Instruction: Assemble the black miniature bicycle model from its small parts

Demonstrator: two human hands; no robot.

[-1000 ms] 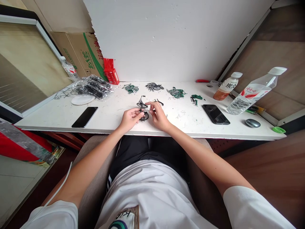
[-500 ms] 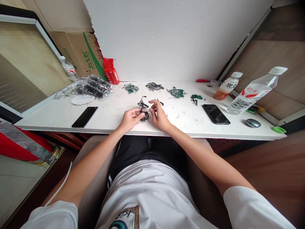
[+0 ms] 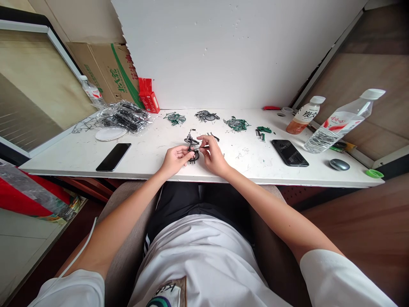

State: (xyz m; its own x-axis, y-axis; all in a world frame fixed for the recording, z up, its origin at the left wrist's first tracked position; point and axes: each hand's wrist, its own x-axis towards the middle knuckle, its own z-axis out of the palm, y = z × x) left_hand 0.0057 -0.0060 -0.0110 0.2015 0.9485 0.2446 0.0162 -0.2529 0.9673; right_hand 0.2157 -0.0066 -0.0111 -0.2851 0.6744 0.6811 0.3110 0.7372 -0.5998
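Note:
A small black model bicycle [image 3: 191,140] lies on the white table in front of me, its handlebar end pointing away. My left hand [image 3: 174,161] pinches it near its middle between thumb and fingers, which hide part of the frame. Just to the right, my right hand [image 3: 215,157] grips a small screwdriver [image 3: 203,147] by its dark handle. The thin shaft points left at the bicycle, close to my left fingertips. Whether its tip touches a screw is too small to tell.
Behind the hands lie a green parts pile [image 3: 175,119], a dark parts pile [image 3: 207,116] and another green pile [image 3: 237,124]. Phones lie at left [image 3: 114,157] and right [image 3: 290,153]. A clear bag of black parts [image 3: 124,118] sits back left; bottles [image 3: 343,123] stand right.
My right fingers have shifted slightly on the screwdriver, and its dark handle shows more clearly. My left hand and the model bicycle stay nearly in place.

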